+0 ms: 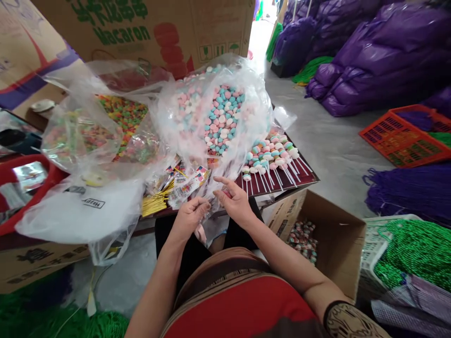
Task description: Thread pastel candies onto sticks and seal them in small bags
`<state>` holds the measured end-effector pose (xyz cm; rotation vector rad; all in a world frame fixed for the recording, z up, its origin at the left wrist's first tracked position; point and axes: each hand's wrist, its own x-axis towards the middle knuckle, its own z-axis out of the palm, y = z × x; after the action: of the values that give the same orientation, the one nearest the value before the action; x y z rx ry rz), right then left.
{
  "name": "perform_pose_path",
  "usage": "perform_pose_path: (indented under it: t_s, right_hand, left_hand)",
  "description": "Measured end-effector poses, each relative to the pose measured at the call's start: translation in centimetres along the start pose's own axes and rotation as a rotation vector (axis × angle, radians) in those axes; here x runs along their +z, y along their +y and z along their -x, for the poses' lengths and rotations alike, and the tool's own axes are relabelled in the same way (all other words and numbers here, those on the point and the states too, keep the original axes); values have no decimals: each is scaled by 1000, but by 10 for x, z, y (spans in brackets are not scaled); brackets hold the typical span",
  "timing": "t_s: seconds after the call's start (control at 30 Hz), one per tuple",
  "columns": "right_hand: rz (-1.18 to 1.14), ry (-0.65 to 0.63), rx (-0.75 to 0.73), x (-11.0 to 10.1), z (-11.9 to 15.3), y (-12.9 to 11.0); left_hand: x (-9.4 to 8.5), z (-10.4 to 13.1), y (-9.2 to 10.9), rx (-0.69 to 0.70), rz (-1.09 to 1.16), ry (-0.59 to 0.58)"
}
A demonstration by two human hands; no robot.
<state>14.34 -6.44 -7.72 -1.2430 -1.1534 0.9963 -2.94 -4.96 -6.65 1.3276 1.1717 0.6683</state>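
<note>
My left hand (192,215) pinches a small clear plastic wrapper (207,213) above my lap. My right hand (233,202) is beside it, its fingers bent around part of the same plastic; something pink shows at its fingertips. Just behind my hands are printed clear bags (190,187) and a bundle of gold twist ties (155,203). Rows of marshmallow lollipops (271,159) with white sticks lie at the table's right corner. A large open clear bag holds pink, blue and white candies (225,117). What exactly the wrapper contains is too small to tell.
Bags of colourful gummies (128,117) and a red basket (52,173) stand left. A large Macaron carton (211,28) rises behind. At the right are an open carton (331,230) with wrapped candies, a white crate (375,253) of green netting, an orange crate (401,136) and purple sacks (387,51).
</note>
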Motion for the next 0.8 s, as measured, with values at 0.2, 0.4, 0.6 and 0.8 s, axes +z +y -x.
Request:
perform_pose_path:
  t_s: [0.2,0.4,0.6,0.8]
  right_hand:
    - [96,34,-81,-1,-2,-2]
    - [139,-2,-79,-3,-5,-3]
    - [226,74,-135,-37,-8,-15]
    - [567,414,-181,-135,-61,-22]
  left_hand:
    - [1,-2,-7,58,-125,35]
    - [7,-5,-6,170,-166,129]
    - [-4,-6,-6,258,-243,295]
    - [-10,-5,-15,252,-61,330]
